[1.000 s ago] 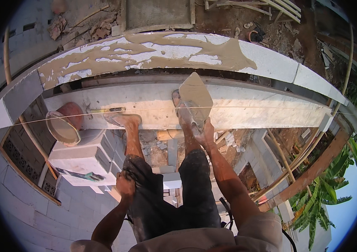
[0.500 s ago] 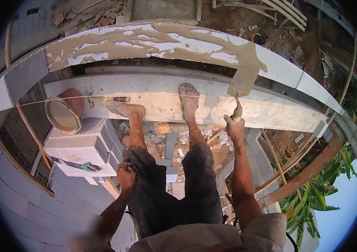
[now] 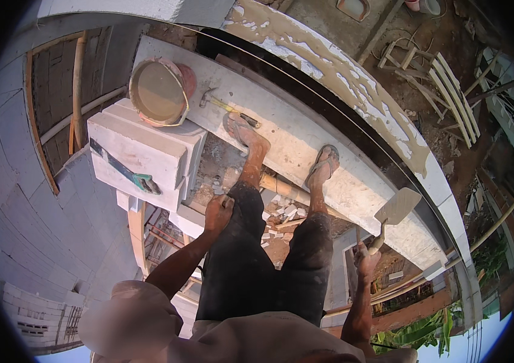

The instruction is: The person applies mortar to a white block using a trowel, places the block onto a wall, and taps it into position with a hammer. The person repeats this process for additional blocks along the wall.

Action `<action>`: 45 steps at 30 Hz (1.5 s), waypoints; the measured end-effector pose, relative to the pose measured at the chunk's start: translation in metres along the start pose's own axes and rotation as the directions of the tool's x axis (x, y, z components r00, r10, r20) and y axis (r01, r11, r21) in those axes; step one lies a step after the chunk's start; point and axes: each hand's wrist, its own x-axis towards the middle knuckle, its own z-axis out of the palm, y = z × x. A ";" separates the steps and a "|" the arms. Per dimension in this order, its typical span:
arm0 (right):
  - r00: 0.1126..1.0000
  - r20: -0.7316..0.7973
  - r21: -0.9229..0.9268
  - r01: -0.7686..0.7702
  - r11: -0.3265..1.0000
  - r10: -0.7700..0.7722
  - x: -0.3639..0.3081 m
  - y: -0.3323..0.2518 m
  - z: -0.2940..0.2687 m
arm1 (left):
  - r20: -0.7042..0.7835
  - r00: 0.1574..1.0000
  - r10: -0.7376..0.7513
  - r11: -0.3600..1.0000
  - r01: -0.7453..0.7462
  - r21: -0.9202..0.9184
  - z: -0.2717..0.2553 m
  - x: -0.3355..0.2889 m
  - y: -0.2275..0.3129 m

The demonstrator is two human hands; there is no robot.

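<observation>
My right hand (image 3: pixel 366 260) is closed around the handle of a trowel (image 3: pixel 398 206). The trowel's broad blade points away from me, above the far right part of the plank and apart from the wall. My left hand (image 3: pixel 218 215) rests curled against my left knee; whatever its fingers hold, if anything, is hidden. Beyond the plank curves a wall of pale blocks (image 3: pixel 444 206), its top smeared with patchy wet mortar (image 3: pixel 414 154). At the left a bucket (image 3: pixel 159 91) of grey-brown mix stands on stacked pale blocks (image 3: pixel 139 148).
Both my sandalled feet (image 3: pixel 323 163) stand on a long pale plank (image 3: pixel 284 148). A hammer (image 3: pixel 242 116) lies beside my left foot. On the stack's side is a handsaw (image 3: pixel 125 172) with a green handle. Rubble (image 3: pixel 284 212) shows below, and a string runs along the wall.
The view has swung round toward the left. My right hand has drawn the trowel back from the mortar's edge toward me. My left hand stays at my knee.
</observation>
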 end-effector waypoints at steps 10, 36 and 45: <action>0.945 0.255 0.021 0.205 0.978 -0.204 -0.025 -0.124 0.143 | -0.443 0.894 0.070 0.989 -0.005 0.146 -0.058 0.207 -0.019; 0.936 0.184 0.387 0.211 0.897 -0.299 -0.035 -0.314 0.257 | -0.483 0.871 0.092 0.995 -0.092 0.024 -0.198 0.228 -0.050; 0.938 0.148 0.342 0.250 0.906 -0.315 -0.029 -0.330 0.255 | -0.527 0.811 0.254 0.961 -0.274 0.041 -0.221 0.232 -0.075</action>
